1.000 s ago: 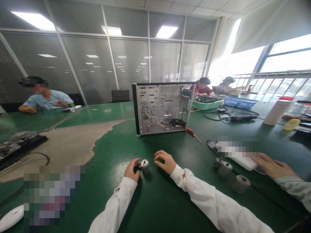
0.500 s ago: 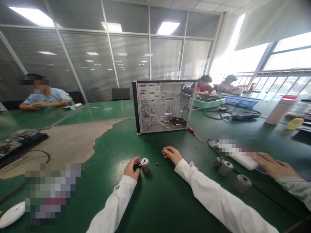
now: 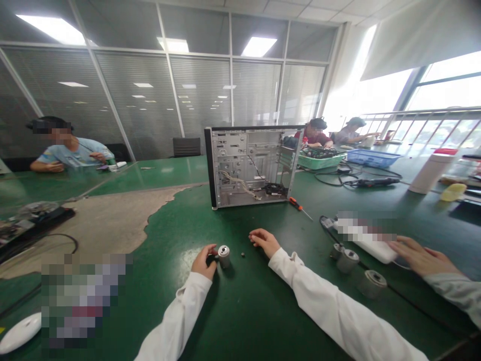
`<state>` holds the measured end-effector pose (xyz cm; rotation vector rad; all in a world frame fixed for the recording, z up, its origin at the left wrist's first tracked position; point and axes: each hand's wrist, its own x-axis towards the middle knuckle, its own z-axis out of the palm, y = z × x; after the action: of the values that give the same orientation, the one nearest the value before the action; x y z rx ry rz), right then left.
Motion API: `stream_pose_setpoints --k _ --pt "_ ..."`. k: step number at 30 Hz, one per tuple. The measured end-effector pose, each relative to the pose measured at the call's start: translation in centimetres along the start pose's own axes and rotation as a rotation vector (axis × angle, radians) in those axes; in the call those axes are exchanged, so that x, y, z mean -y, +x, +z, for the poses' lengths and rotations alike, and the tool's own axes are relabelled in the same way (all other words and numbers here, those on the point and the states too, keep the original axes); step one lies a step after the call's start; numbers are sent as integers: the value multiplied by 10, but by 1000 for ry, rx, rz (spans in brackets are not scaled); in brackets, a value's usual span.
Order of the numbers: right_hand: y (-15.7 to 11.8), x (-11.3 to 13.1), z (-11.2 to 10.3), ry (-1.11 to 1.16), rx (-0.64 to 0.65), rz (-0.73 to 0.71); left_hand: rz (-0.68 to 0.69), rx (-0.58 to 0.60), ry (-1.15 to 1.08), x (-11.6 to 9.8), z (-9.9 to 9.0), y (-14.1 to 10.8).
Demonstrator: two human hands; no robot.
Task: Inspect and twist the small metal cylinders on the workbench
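A small metal cylinder (image 3: 224, 256) with a hole in its top stands upright on the green table. My left hand (image 3: 204, 261) rests at its left side, thumb and fingers bent and apart, the fingertips close to or touching it. To the right of the cylinder lies a tiny dark metal piece (image 3: 243, 254). Beyond that piece, my right hand (image 3: 265, 240) hovers low over the table, loosely curled with a gap between thumb and fingers, and nothing shows in it. Two more metal cylinders (image 3: 347, 261) (image 3: 373, 284) stand further right, with a smaller one (image 3: 335, 250) behind them.
An open computer case (image 3: 255, 168) stands ahead, an orange-handled screwdriver (image 3: 295, 204) by its right corner. Another person's hand (image 3: 424, 255) lies near a white object (image 3: 376, 246) at right. Green (image 3: 321, 161) and blue baskets (image 3: 374, 157) sit behind; a person (image 3: 71, 150) sits far left.
My right hand has shifted very slightly left. The seated person at far left has raised a hand. The cylinder by my left hand has stayed in place.
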<state>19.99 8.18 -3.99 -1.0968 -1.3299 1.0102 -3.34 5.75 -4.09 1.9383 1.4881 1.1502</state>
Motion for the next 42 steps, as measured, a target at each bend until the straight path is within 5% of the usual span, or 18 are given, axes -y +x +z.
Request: stream_pose_setpoints --k 4,10,15,19,23,27,33,36,42 --pt "-11 16 7 -88 -20 -79 5 6 -13 2 1 0" --pt "-39 44 45 -417 106 -406 9 33 -35 5 2 1" --pt "-45 47 73 -543 131 -406 -8 36 -82 6 1 1" --pt "-53 55 69 -555 115 -392 -21 39 -98 5 1 2" --pt "-82 73 39 -572 90 -346 -34 35 -78 3 1 2" --pt "-132 80 -16 -652 -2 -325 -21 39 -40 1 2 3" --pt "-207 61 -124 -943 -580 -120 -37 62 12 -3 1 4" --pt "-226 49 -165 -1008 -754 4 -44 64 28 -5 0 4" --pt "-219 30 -190 -909 -782 60 -29 61 41 -5 0 4"
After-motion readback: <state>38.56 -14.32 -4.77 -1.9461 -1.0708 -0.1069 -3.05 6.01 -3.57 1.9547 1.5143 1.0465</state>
